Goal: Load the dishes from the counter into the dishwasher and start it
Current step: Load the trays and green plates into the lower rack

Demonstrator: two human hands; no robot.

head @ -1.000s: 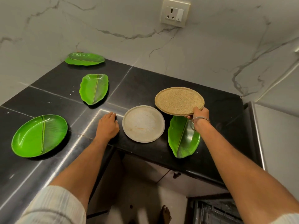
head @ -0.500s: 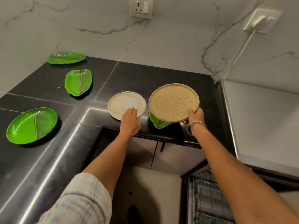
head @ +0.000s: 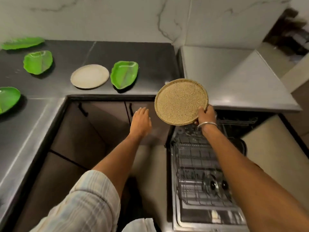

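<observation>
My right hand (head: 206, 115) grips the rim of a round speckled tan plate (head: 180, 101), held tilted in the air above the far end of the open dishwasher's wire rack (head: 199, 166). My left hand (head: 140, 122) hovers empty, fingers relaxed, in front of the dark cabinet doors, left of the plate. On the black counter (head: 150, 64) lie a white round plate (head: 90, 76) and several green leaf-shaped plates: one (head: 124, 74) beside the white plate, another (head: 38, 61) further left, a third (head: 22, 43) at the back, one (head: 7, 99) at the left edge.
The pulled-out dishwasher rack fills the lower right, with the open door (head: 209, 220) below it. A grey countertop (head: 234, 77) sits above the dishwasher. Dark cabinet doors (head: 103, 118) stand under the counter corner. Marble wall behind.
My right hand lifted the tan plate off the counter and carried it right, over the dishwasher. My left hand left the white plate and came off the counter. The view turned right and down.
</observation>
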